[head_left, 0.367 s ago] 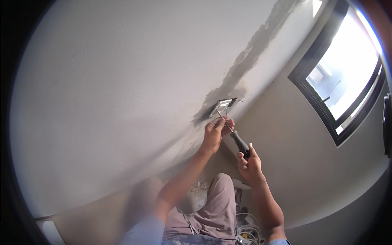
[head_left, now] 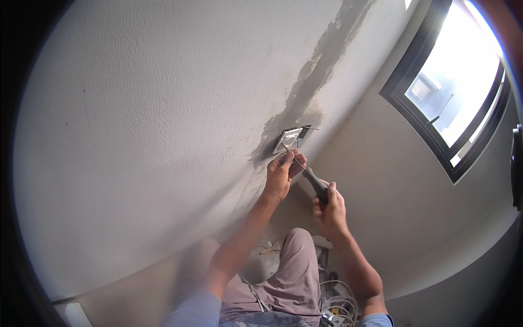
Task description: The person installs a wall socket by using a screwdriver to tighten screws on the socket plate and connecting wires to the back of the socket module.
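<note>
a person's two bare hands meet at a pale rectangular wall fitting, set into a grey band of patching on a white wall. the left hand, just below the fitting, has its fingers pinched together at the thin shaft of a screwdriver; whether they also grip a wire or screw is too small to tell. the right hand has its fingers curled closed around the dark handle, below and to the right. the shaft slants up toward the fitting, though contact at its tip cannot be confirmed. a slip looks the likeliest trouble: if the left pinch loosens or the right hand pushes off-line, the tip could skid, scratching the fitting, gouging the patching or jabbing the left fingers, which sit close to its path.
</note>
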The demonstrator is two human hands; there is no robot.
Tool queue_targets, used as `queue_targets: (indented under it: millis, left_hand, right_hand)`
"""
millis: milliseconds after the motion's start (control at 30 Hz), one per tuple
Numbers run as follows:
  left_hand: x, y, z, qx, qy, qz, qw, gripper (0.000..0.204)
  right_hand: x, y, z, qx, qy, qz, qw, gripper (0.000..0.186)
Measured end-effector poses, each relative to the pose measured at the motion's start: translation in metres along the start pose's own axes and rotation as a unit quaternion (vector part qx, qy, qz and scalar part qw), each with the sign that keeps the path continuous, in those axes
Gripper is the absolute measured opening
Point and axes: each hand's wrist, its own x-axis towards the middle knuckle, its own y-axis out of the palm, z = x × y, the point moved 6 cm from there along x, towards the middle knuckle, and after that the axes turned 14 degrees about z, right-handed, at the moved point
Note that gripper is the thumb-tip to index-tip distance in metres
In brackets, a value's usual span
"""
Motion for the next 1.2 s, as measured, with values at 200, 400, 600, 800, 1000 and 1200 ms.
queue_targets:
  millis: [200,400,600,800,1000,1200]
  left_hand:
    - [0.004,-0.003,-0.004,0.019,0.023,-0.015,0.999,0.025]
    - [0.003,-0.002,-0.001,0.017,0.015,-0.022,1.000,0.023]
    - [0.008,-0.005,-0.006,0.041,0.019,-0.029,0.999,0.022]
    - [0.010,-0.002,-0.009,0.073,0.010,-0.051,0.996,0.024]
    - [0.011,-0.004,-0.018,0.110,-0.021,-0.035,0.993,0.027]
    - [0.008,0.002,-0.018,0.125,-0.027,-0.030,0.991,0.028]
  right_hand:
    - [-0.003,0.003,0.035,-0.390,-0.209,-0.023,0.897,0.062]
    - [0.003,-0.010,-0.010,-0.183,-0.087,0.005,0.979,0.049]
    - [0.000,-0.006,0.011,-0.258,-0.173,-0.007,0.950,0.064]
    - [0.001,-0.006,0.002,-0.326,-0.161,0.020,0.931,0.058]
    - [0.003,0.002,-0.007,0.083,-0.024,0.030,0.996,0.056]
    - [0.006,-0.011,-0.008,-0.266,-0.148,0.033,0.952,0.066]
